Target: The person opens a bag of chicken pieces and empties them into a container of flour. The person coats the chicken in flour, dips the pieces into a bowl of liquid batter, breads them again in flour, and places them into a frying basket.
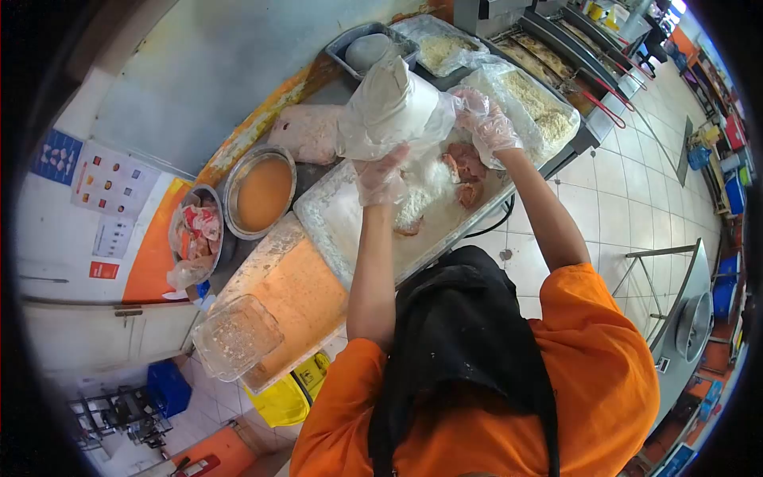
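Observation:
A white plastic bag of flour point(401, 107) is held tilted above a large tray point(322, 238). My left hand point(381, 176), in a clear plastic glove, grips the bag's lower edge near its mouth. At the bag's right side, my right hand point(486, 121), gloved the same way, has its fingers closed on the plastic. White flour point(429, 187) lies heaped in the tray below. Raw meat pieces point(467, 168) rest at the tray's right end, partly dusted. Another coated piece point(409, 226) shows near the front rim.
To the left stand a metal bowl of orange-brown liquid point(260, 195) and a bowl of bagged raw meat point(199, 230). A clear plastic container point(238, 338) sits on the orange surface's corner. Behind are bagged meat point(306, 131) and crumb trays point(544, 111). Fryers point(532, 60) with red-handled baskets stand far right.

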Demonstrator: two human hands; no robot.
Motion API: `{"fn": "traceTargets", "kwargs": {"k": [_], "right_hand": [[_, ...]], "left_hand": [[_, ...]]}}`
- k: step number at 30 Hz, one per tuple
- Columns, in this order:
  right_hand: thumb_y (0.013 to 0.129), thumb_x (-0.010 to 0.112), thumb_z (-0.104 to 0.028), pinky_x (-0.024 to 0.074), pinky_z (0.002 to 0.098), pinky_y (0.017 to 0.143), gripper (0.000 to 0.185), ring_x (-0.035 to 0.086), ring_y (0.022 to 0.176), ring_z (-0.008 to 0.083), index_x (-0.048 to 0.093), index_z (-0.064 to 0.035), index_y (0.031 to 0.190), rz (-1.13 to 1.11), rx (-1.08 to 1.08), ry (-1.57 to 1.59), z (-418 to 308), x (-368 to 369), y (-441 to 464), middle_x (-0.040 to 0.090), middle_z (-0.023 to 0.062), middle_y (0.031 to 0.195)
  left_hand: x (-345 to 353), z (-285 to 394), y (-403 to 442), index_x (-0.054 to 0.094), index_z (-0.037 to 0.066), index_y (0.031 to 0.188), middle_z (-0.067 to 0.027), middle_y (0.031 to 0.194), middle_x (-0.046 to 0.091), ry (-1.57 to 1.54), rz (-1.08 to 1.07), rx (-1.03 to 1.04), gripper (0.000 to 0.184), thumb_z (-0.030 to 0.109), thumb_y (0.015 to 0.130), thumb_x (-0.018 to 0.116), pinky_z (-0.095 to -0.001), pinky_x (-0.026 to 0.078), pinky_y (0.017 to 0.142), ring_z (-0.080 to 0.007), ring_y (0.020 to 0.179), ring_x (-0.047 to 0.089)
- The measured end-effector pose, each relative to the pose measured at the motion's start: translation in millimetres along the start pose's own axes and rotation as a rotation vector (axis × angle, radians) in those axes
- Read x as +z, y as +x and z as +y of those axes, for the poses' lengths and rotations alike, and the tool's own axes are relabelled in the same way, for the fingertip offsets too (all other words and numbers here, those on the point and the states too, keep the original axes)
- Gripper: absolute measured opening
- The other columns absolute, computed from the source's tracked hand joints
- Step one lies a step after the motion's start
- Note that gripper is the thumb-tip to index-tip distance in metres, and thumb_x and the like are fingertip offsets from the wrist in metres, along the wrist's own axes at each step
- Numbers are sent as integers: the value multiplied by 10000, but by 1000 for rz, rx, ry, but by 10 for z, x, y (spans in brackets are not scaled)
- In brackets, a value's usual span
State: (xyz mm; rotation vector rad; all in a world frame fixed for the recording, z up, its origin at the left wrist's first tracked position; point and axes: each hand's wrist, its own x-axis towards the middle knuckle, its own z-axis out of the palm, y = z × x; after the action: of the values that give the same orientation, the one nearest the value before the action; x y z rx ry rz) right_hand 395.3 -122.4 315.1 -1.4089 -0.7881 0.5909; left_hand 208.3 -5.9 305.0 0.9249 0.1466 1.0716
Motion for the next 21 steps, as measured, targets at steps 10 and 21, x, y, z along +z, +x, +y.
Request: {"fn": "traceTargets", "kwargs": {"k": [10, 21], "right_hand": [[847, 681, -270, 477, 334, 835, 287, 618, 921, 217, 646, -80, 1059, -154, -72, -596, -227, 175, 204, 662, 91, 1016], [762, 559, -187, 516, 417, 657, 185, 655, 762, 308, 680, -48, 761, -1044, -947, -1652, -280, 2001, 747, 672, 160, 855]], "left_hand": [[-687, -426, -298, 392, 90, 1390, -91, 1333, 493, -277, 96, 37, 798, 391, 753, 767, -429, 415, 1039, -280, 1216, 482], [-1220, -912, -977, 478, 124, 1315, -99, 1279, 540, -956, 629, -259, 459, 386, 948, 395, -494, 393, 1026, -283, 1206, 498]]}}
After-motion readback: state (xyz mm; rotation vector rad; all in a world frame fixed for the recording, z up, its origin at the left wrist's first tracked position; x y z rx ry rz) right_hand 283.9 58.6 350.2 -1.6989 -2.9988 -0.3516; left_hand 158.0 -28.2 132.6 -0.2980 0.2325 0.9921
